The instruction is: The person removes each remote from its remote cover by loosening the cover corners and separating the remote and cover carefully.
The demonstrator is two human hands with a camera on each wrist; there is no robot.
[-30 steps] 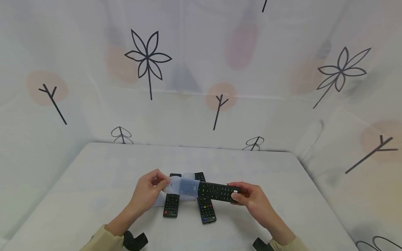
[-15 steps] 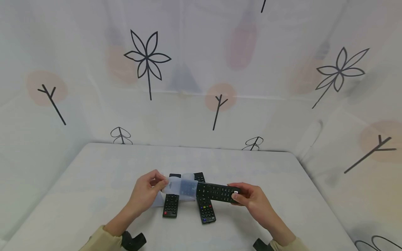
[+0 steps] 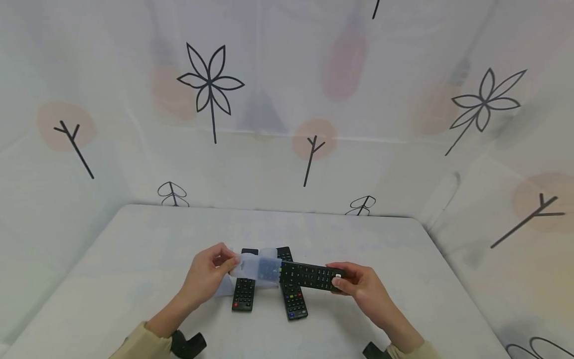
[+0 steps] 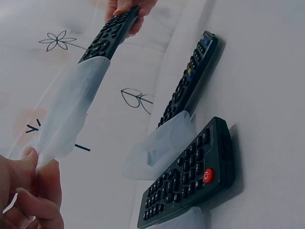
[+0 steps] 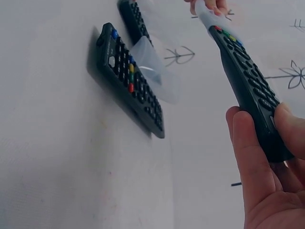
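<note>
In the head view my left hand (image 3: 207,273) pinches the end of a translucent, milky protective sleeve (image 3: 257,268) between thumb and fingers. This sleeve covers the left part of a black remote control (image 3: 311,275), which is raised above the table. My right hand (image 3: 362,288) grips the bare end of that remote, thumb on its button face. Coloured buttons show right at the sleeve's mouth in the right wrist view. Beneath lie two other black remotes: one with a red power button (image 4: 208,175), and another remote (image 5: 128,76) with coloured buttons.
More translucent sleeves lie on the white table (image 3: 157,239), one sleeve (image 4: 164,145) between the two lying remotes and another sleeve (image 3: 225,287) by the left one. A patterned white cloth (image 3: 260,164) hangs behind the table and at its sides.
The sleeve and my left hand have shifted slightly left and the held remote slightly right. A little more of the remote shows, with coloured buttons now at the sleeve's edge.
</note>
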